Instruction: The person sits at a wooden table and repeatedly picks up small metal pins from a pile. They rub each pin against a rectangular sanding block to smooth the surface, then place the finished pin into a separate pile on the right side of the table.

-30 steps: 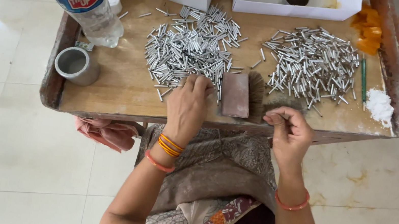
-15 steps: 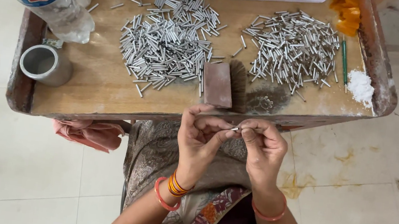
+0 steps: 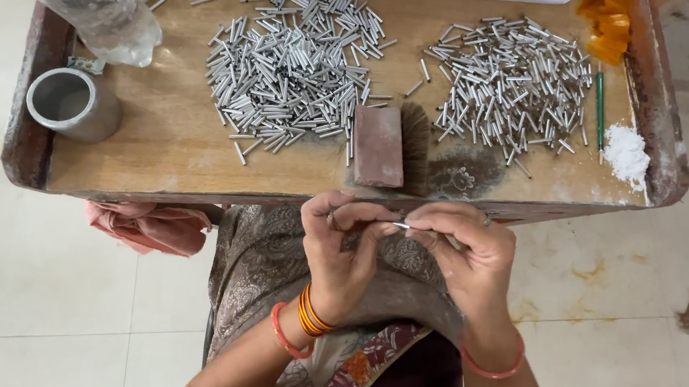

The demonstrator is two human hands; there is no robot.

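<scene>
Fingertips (image 3: pixel 376 223) — pinching metal pin (image 3: pixel 401 225)

Shiny metal tubes (image 3: pixel 291 62) and a dull metal cup (image 3: pixel 72 103) on a worn, matt wooden tray (image 3: pixel 172 153).

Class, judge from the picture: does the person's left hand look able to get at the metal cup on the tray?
Probably yes. The left hand sits just off the tray edge; nothing lies between it and the metal cup. It pinches a small tube with the right hand.
</scene>
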